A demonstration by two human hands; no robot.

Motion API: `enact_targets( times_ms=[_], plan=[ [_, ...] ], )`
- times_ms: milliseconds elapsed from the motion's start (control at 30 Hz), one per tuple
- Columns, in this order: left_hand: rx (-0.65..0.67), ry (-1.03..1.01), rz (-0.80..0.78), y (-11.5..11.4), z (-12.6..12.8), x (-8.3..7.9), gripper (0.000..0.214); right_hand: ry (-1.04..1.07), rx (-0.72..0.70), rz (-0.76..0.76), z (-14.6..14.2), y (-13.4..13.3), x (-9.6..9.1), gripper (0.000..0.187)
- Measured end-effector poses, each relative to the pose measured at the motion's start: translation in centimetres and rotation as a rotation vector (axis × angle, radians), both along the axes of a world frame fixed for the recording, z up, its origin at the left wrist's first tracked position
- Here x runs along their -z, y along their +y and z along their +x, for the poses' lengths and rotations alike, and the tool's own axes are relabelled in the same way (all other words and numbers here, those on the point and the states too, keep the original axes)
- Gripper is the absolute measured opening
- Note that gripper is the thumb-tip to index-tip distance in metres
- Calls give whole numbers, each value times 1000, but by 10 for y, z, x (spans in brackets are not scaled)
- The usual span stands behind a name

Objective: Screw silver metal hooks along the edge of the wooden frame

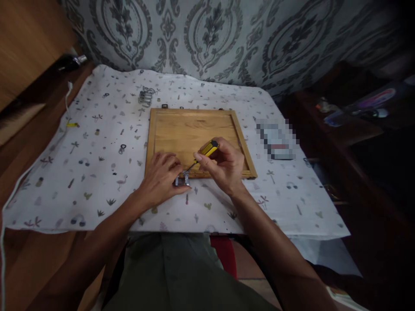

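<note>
A framed wooden panel point(191, 129) lies flat on the cloth-covered table, its near edge toward me. At that edge sits a shiny metal hinge point(181, 179), partly covered by my fingers. My left hand point(164, 175) grips the hinge, with the fingers over the panel and the thumb along the near side. In my right hand point(225, 164) is a yellow and black screwdriver point(207, 150), pinched between thumb and fingers. It slants down to the left, and its tip meets the top of the hinge. Whether a screw is under the tip is too small to tell.
Grey metal pieces point(146, 96) lie together beyond the panel's far left corner. A pixelated flat object point(278, 140) rests to the right. A white cable point(32, 164) runs along the left table edge. Behind the table hangs a patterned curtain point(210, 39).
</note>
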State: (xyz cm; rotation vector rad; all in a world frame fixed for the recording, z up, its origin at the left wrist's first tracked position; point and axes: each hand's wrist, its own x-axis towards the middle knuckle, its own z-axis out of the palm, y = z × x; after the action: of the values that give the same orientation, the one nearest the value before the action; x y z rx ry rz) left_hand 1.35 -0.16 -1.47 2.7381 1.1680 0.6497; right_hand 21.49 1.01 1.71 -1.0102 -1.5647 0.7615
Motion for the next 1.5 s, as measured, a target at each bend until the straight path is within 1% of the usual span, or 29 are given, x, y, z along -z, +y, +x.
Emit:
enact_targets(
  times_ms=[100, 233, 300, 500, 567, 667, 767, 900, 967, 1067, 1300, 1500],
  plan=[
    [-8, -2, -11, 0, 0, 1, 41, -39, -13, 50, 0, -1, -3, 39],
    [-13, 1, -24, -1, 1, 0, 41, -47, -31, 19, -1, -2, -7, 40],
    [-11, 3, -20, -1, 1, 1, 43, -43, -77, -28, -1, -2, -9, 40],
    [-16, -18, -19, 0, 1, 3, 40, -3, -296, -179, 6, -1, -23, 39],
    [-3, -16, -19, 0, 1, 3, 42, -22, -352, -201, 9, 0, -26, 39],
    [1, -8, -25, -1, 1, 2, 44, -44, -386, -195, 12, 0, -27, 35],
    [-22, -16, -35, -1, 1, 1, 42, -97, -340, -131, 12, 0, -26, 42],
    [-30, -34, -51, -1, 1, 1, 40, -193, -183, -9, 6, 0, -24, 47],
    [-26, -37, -61, -1, 1, 2, 40, -200, -118, 30, 3, 0, -21, 50],
    [-27, -44, -45, -1, 1, 4, 41, -173, -57, 58, -2, 0, -16, 54],
    [-21, -15, 23, -1, 1, 3, 43, -174, -23, 79, -6, 0, -10, 53],
    [-7, -30, -20, -1, 0, 2, 40, -174, -13, 106, -8, -1, -11, 50]
  ],
)
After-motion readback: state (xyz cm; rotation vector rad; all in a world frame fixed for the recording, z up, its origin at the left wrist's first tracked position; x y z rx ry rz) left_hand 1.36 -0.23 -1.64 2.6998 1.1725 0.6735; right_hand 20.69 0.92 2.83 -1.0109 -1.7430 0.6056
